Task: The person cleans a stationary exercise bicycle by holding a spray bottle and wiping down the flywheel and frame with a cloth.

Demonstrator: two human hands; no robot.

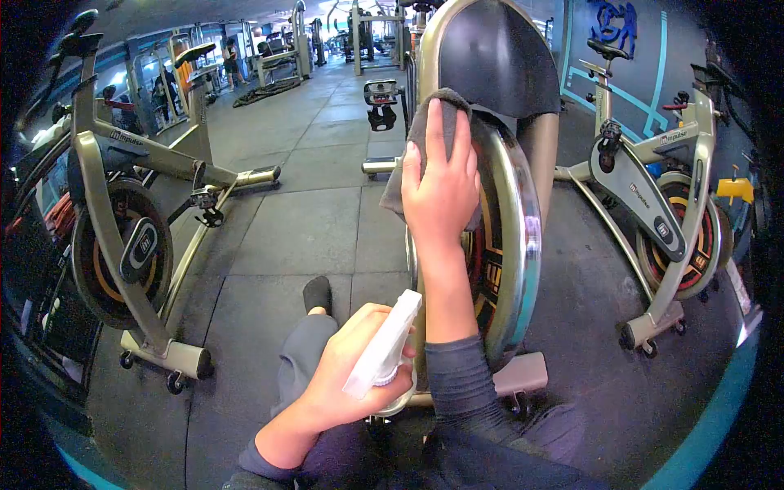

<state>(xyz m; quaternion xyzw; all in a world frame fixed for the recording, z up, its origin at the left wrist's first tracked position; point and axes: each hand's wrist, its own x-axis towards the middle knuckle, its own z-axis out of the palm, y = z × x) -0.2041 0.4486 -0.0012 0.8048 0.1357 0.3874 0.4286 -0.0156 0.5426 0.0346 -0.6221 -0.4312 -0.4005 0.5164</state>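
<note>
My right hand (443, 184) presses a dark grey cloth (395, 194) against the frame of an exercise bike (429, 57), its fingers stretched out over the fabric. Just beside that hand is the bike's flywheel (514, 237), with a shiny metal rim. Lower down, my left hand (347, 363) is wrapped round a spray bottle with a white trigger head (390, 339). The bottle's body is mostly hidden by the hand.
Another exercise bike (147, 245) stands on the left, and a third bike (645, 196) on the right. My foot (318, 292) rests on the dark tiled floor (294, 229). Gym machines (363, 41) and people (231, 61) are farther back.
</note>
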